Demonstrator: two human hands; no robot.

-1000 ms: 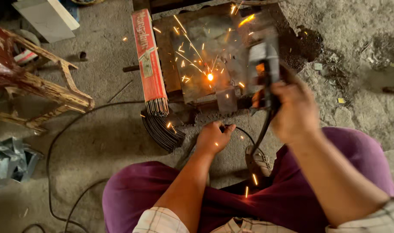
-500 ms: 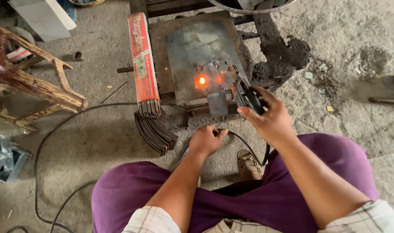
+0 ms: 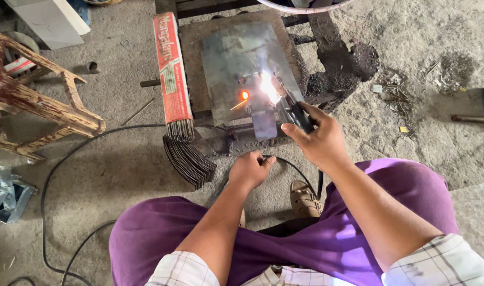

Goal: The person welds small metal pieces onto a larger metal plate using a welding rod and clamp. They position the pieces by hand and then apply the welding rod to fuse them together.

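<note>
Rough concrete floor (image 3: 422, 47) runs under everything, dusty and littered with small scraps at the upper right.

Left edge: a worn red wooden chair (image 3: 35, 100) crowds your left side, with bent grey metal pieces (image 3: 6, 190) on the floor below it. A black cable (image 3: 56, 175) loops across the floor between them and your left knee, so the room on that side is tight.

Centre left: a long red box of welding rods (image 3: 171, 74) lies with its long axis running away from you, open end toward you, rod tips showing. Just below it sits a fanned stack of thin dark metal strips (image 3: 189, 159).

Centre: a grey steel plate (image 3: 242, 63) lies flat on a dark block. Your left hand (image 3: 250, 169) rests low in front of the block, fingers curled shut; what they close on you cannot tell from this view.

Centre right: your right hand (image 3: 316, 140) is clamped around the dark welding holder (image 3: 295, 114). Its long axis slants up and to the left, pointing away from you toward the plate's near edge. A white arc (image 3: 267, 87) burns at its tip, with an orange glowing spot (image 3: 244, 95) just left of it.

Right: open floor lies beyond your right knee.
</note>
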